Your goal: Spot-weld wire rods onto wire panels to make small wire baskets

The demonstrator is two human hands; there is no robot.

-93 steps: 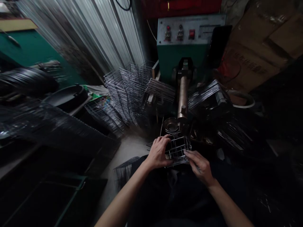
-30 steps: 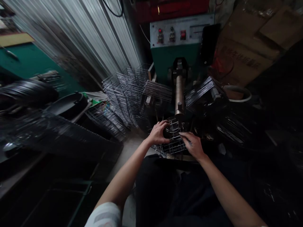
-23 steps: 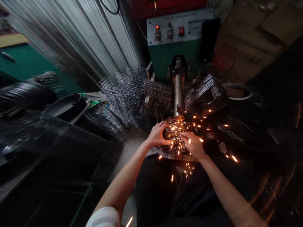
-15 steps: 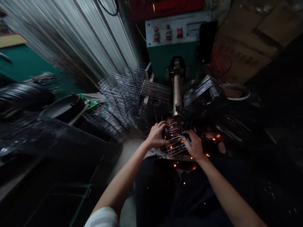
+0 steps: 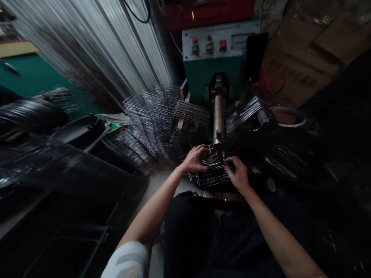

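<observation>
A wire grid piece (image 5: 213, 177) of thin metal rods lies under the round electrode arm (image 5: 218, 117) of a spot welding machine (image 5: 214, 63). My left hand (image 5: 196, 159) grips the grid's left side, thumb and fingers curved around its wires. At the grid's right side, my right hand (image 5: 237, 173) is closed with its fingertips on the wires, close to the arm's lower tip. The tip hides part of the grid, and the darkness hides the machine's lower electrode.
Stacked wire grids (image 5: 152, 116) stand left of the machine. Bundles of wire rods lie at left (image 5: 193, 112) and right (image 5: 243, 114) of the arm. A black pan (image 5: 78, 131) sits farther left; cardboard boxes (image 5: 301, 73) lean at the right.
Orange sparks that flew around the grid and my hands have almost all gone; one small red glow is left below. Both hands stay on the grid, and the view has shifted slightly.
</observation>
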